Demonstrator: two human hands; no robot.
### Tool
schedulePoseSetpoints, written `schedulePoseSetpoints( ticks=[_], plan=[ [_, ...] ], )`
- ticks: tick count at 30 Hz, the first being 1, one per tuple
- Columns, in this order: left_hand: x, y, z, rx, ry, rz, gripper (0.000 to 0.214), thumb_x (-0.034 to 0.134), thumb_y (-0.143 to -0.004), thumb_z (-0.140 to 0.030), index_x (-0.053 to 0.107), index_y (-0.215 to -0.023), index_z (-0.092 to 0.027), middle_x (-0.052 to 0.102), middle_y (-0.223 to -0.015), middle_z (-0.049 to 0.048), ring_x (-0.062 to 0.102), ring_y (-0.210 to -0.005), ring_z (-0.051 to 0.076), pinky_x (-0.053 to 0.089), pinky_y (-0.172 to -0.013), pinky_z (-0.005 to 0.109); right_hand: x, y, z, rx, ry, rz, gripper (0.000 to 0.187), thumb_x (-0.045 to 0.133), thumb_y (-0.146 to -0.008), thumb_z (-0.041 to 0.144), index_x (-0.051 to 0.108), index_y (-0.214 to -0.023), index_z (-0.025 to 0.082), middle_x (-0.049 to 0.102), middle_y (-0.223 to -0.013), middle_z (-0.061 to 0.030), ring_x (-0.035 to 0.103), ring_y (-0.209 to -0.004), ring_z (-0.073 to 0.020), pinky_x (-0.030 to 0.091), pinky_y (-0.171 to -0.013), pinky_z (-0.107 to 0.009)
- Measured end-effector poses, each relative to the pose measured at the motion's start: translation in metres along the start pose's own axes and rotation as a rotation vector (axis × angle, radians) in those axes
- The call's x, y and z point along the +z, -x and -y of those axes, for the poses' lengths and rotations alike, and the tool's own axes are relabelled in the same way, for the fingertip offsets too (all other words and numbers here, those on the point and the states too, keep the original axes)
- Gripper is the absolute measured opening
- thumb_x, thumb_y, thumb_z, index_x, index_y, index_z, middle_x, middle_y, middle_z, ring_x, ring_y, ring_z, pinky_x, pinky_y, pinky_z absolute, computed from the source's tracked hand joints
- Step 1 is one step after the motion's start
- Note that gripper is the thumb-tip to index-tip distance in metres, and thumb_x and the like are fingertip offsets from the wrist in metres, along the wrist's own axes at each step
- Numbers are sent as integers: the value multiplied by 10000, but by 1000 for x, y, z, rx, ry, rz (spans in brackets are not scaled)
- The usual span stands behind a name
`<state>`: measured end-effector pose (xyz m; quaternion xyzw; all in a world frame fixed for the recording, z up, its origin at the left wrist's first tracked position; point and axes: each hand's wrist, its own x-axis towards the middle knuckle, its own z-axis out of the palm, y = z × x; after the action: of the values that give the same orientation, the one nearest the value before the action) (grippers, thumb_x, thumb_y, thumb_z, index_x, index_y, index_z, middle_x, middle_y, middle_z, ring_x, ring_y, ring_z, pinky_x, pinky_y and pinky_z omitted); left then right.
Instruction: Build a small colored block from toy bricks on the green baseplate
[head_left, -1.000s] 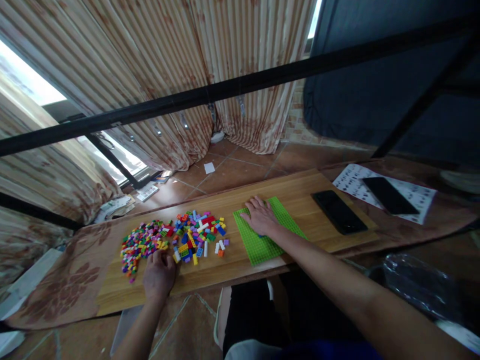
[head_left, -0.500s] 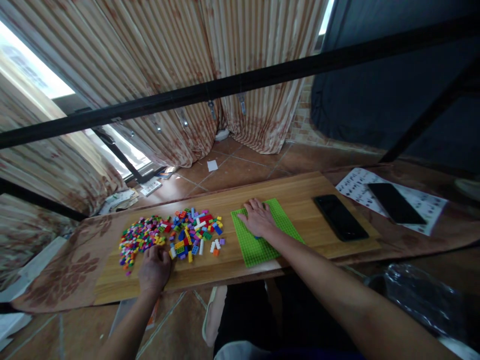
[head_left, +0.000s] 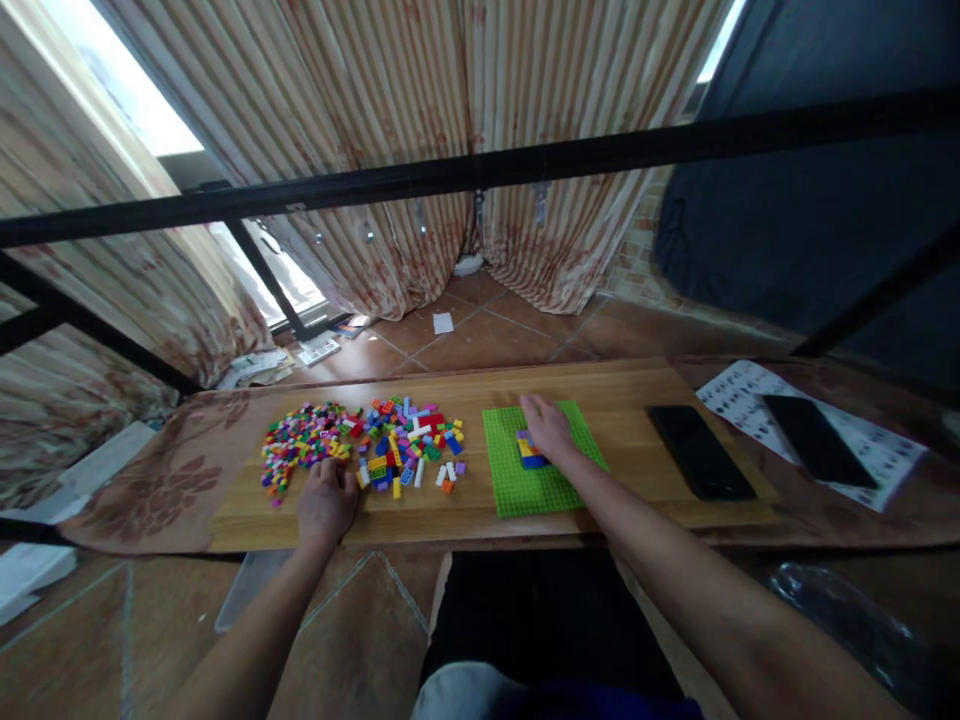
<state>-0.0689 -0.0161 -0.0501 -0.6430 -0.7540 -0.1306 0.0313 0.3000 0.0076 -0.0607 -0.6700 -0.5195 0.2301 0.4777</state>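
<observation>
My right hand [head_left: 549, 428] is over the green studded baseplate [head_left: 504, 490], its fingers stretched toward the far edge, with no brick visible in them. Just left of its palm, a small stack of blue, yellow and purple bricks [head_left: 531, 455] sits on the baseplate, partly covered by the hand. My left hand [head_left: 327, 500] rests on the board at the near edge of the pile of small bricks [head_left: 307, 436]. Its fingers are curled in, and whatever they may hold is hidden. Right of it lies a looser pile of larger bricks [head_left: 409, 450].
The wooden board [head_left: 469, 520] lies on a brown cloth [head_left: 172, 470]. On the right are a black phone [head_left: 701, 450] and a printed sheet [head_left: 739, 395] with another dark phone [head_left: 819, 440] on it. A black rail [head_left: 420, 180] crosses beyond the board.
My right hand has drawn off the brick stack toward the far right, uncovering it. My left hand stays beside the small bricks. The whole view has shifted and levelled.
</observation>
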Motion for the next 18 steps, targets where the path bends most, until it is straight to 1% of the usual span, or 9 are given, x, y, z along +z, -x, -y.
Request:
schedulePoseSetpoints(
  ticks=[2, 4, 6, 8, 10, 11, 12, 15, 18],
  plan=[
    [0, 1, -1, 1, 8, -1, 234, 419, -885, -305, 580, -996, -176, 615, -1063, 104, 604, -864, 224, 408, -655, 303, -7, -7, -6, 26, -47, -25, 594, 214, -929, 565, 662, -1051, 195, 682, -1135, -114, 612, -1086, -215, 434, -963, -390],
    [0, 1, -1, 5, 10, -8, 235, 415, -888, -299, 583, -995, -174, 612, -1063, 106, 604, -863, 223, 414, -668, 307, -16, -10, -9, 44, -87, -39, 654, 129, -941, 536, 638, -1112, 161, 676, -1153, -133, 619, -1090, -214, 467, -926, -393],
    [0, 1, 0, 12, 7, -15, 237, 418, -886, -296, 583, -999, -170, 611, -1053, 108, 602, -863, 224, 418, -675, 311, -26, -7, -7, 47, -113, -39, 641, 168, -935, 550, 624, -1148, 153, 662, -1183, -139, 606, -1118, -225, 470, -931, -407],
    [1, 1, 0, 21, 7, -20, 230, 427, -881, -293, 583, -996, -169, 612, -1039, 105, 601, -867, 225, 420, -673, 309, -37, 6, -1, -33, -62, -6, 592, 259, -922, 565, 612, -1189, 173, 628, -1247, -129, 561, -1184, -232, 424, -999, -428],
    [1, 1, 1, 26, 12, -24, 222, 434, -877, -291, 582, -990, -170, 613, -1030, 101, 602, -875, 224, 419, -668, 306, -43, 28, 6, -244, 150, 81, 557, 307, -928, 540, 550, -1287, 191, 543, -1358, -120, 459, -1290, -237, 326, -1086, -460],
    [2, 1, 1, 27, 15, -25, 219, 436, -877, -290, 582, -988, -171, 613, -1029, 100, 602, -877, 223, 418, -667, 304, -45, 42, 9, -336, 284, 132, 568, 326, -930, 528, 484, -1356, 188, 469, -1428, -119, 375, -1354, -246, 277, -1114, -480],
    [2, 1, 2, 26, 18, -27, 218, 437, -876, -289, 582, -988, -171, 613, -1030, 99, 603, -876, 222, 418, -665, 303, -44, 56, 10, -392, 411, 170, 591, 342, -929, 527, 421, -1405, 185, 410, -1472, -117, 297, -1397, -258, 234, -1131, -501],
    [4, 2, 3, 18, 29, -35, 214, 439, -872, -282, 583, -987, -173, 616, -1033, 93, 606, -861, 217, 417, -660, 300, -37, 91, 6, -451, 671, 251, 697, 361, -921, 548, 268, -1478, 138, 300, -1528, -137, 203, -1432, -274, 186, -1146, -515],
    [6, 1, 4, 14, 42, -35, 206, 444, -868, -280, 583, -977, -174, 620, -1033, 87, 608, -859, 216, 419, -655, 298, -26, 107, -2, -443, 788, 254, 796, 364, -905, 582, 148, -1504, 105, 236, -1549, -155, 161, -1441, -285, 198, -1140, -512]
  ],
)
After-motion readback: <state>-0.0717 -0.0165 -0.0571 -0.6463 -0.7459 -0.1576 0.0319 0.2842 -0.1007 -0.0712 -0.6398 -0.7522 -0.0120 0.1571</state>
